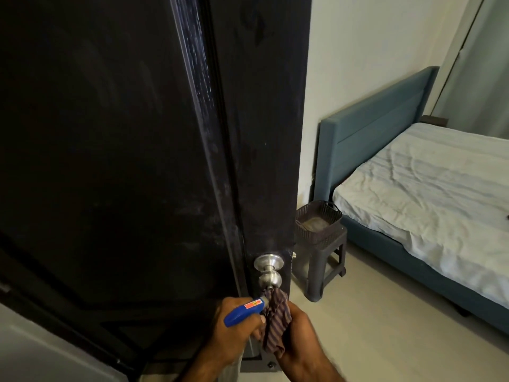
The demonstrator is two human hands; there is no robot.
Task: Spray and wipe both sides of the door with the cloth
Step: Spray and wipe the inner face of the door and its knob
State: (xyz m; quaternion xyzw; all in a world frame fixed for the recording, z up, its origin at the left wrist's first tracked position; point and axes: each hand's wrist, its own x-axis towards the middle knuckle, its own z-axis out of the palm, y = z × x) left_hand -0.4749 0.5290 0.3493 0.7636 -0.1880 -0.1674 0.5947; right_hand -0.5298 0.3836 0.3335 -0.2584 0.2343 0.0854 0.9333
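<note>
A tall black door (115, 150) fills the left and middle of the head view, standing ajar with faint streaks on its panel edge. Its silver round knob (269, 270) sits low on the door's right stile. Just below the knob, my left hand (234, 329) grips a spray bottle with a blue head (243, 311), nozzle aimed toward the knob. My right hand (296, 334) holds a striped brown-and-purple cloth (276, 321) bunched right in front of the nozzle, touching the bottle's tip.
Past the door's edge, a dark plastic stool (329, 264) carries a mesh basket (318, 219). A bed with a teal frame (371, 125) and pale sheet (429, 188) takes up the right. Pale floor (385, 340) lies between.
</note>
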